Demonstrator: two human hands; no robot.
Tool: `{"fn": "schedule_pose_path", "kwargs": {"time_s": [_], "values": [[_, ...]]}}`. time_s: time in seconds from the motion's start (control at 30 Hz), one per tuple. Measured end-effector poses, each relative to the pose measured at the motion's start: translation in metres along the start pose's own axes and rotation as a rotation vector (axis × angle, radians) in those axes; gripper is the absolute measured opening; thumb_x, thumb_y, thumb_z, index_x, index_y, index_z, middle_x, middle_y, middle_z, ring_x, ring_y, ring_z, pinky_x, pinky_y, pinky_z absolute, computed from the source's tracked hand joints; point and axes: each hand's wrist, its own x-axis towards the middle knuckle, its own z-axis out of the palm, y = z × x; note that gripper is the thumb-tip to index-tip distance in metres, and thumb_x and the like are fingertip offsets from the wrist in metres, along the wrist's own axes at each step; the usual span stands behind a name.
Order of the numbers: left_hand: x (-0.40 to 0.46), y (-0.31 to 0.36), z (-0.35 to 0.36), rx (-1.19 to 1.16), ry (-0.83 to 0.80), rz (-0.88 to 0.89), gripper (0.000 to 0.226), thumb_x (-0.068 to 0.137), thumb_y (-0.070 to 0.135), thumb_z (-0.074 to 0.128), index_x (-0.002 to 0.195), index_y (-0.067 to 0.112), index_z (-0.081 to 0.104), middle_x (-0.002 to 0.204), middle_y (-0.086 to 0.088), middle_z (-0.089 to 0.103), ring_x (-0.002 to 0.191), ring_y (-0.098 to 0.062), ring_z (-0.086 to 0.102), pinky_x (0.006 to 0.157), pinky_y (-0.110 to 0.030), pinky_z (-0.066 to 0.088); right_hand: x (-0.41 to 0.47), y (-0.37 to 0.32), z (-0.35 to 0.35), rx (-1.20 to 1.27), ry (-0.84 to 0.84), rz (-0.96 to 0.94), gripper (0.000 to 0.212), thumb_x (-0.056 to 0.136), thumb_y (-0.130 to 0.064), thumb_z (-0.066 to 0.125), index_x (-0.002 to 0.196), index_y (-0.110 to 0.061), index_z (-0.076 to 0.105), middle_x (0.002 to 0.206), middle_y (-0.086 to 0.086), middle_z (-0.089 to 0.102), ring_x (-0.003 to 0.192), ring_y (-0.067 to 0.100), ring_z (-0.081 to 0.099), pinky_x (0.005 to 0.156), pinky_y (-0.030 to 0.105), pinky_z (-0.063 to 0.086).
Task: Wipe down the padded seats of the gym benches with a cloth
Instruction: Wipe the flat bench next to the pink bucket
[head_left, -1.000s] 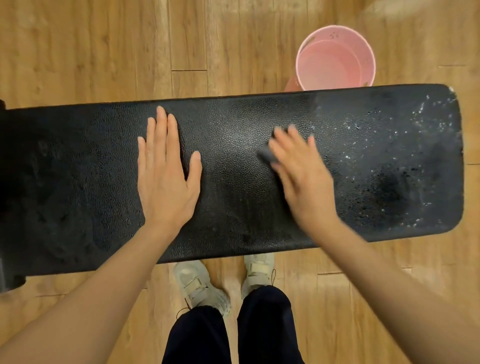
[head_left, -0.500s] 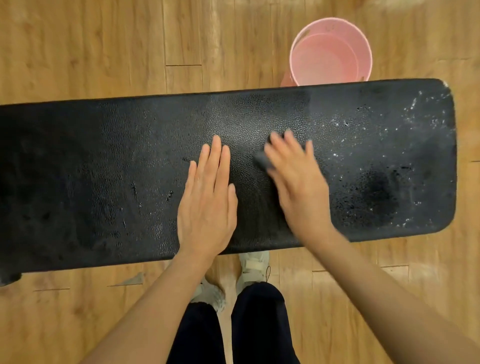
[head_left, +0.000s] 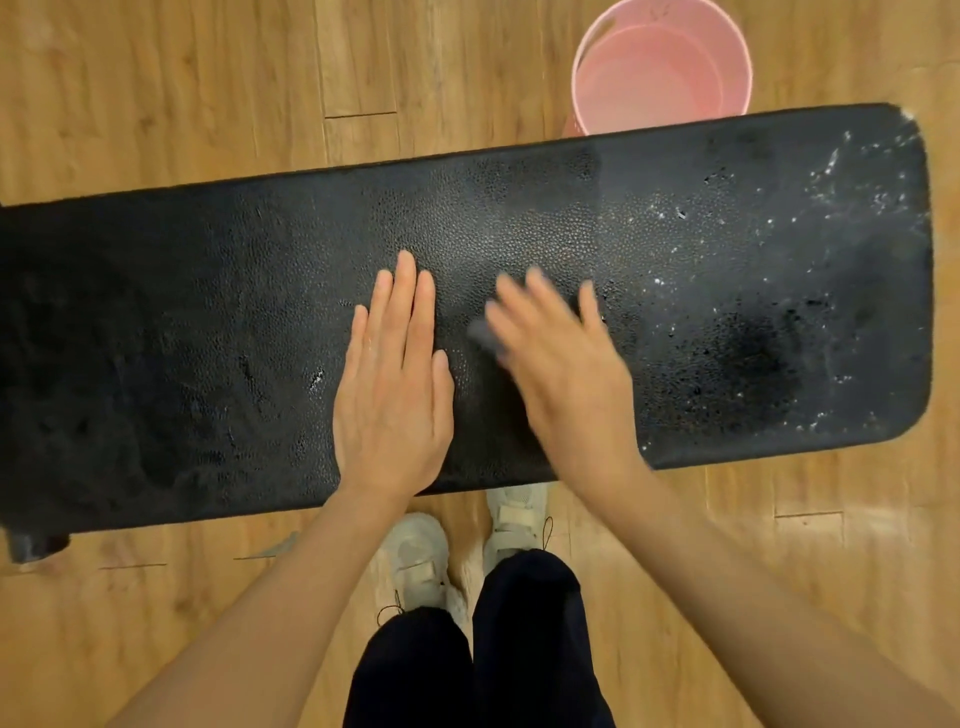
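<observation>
A long black padded bench seat (head_left: 208, 322) stretches across the view, its right end speckled with white flecks and wet patches. My left hand (head_left: 392, 384) lies flat on the pad near the middle, fingers together, holding nothing. Just to its right, my right hand (head_left: 558, 364) is blurred and presses a small dark grey cloth (head_left: 483, 335) against the pad. Only a corner of the cloth shows past the fingers; the rest is hidden under the palm.
A pink bucket (head_left: 662, 67) stands on the wooden floor (head_left: 156, 78) just behind the bench's far edge, right of centre. My two pale shoes (head_left: 421, 556) and dark trouser legs are at the bench's near edge. A dark bench foot (head_left: 36, 545) sticks out at lower left.
My left hand slid right along the pad and now rests beside the right hand. The right hand with the cloth moved slightly and is blurred now. The view shifted a little leftward.
</observation>
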Motion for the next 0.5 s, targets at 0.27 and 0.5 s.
{"fn": "schedule_pose_path", "kwargs": {"time_s": [0.27,0.5], "values": [[-0.001,-0.003,0.006,0.017,0.042,0.025,0.055,0.104,0.017,0.03,0.157,0.003,0.02,0.166,-0.013,0.013,0.154,-0.027,0.01,0.126,-0.037,0.004,-0.072,-0.052,0.013,0.054,0.086,0.206,0.033,0.098,-0.006,0.058,0.131,-0.006,0.06,0.144,0.008,0.052,0.14,0.029,0.04,0.118,0.05,0.027],[-0.002,-0.002,0.005,0.015,0.051,0.032,0.054,0.106,0.02,0.025,0.158,0.005,0.018,0.167,-0.01,0.011,0.155,-0.025,0.008,0.126,-0.033,0.001,-0.095,-0.008,-0.006,0.023,0.077,0.197,0.04,0.096,0.002,0.055,0.135,-0.006,0.055,0.148,0.009,0.047,0.143,0.027,0.036,0.122,0.044,0.014]]}}
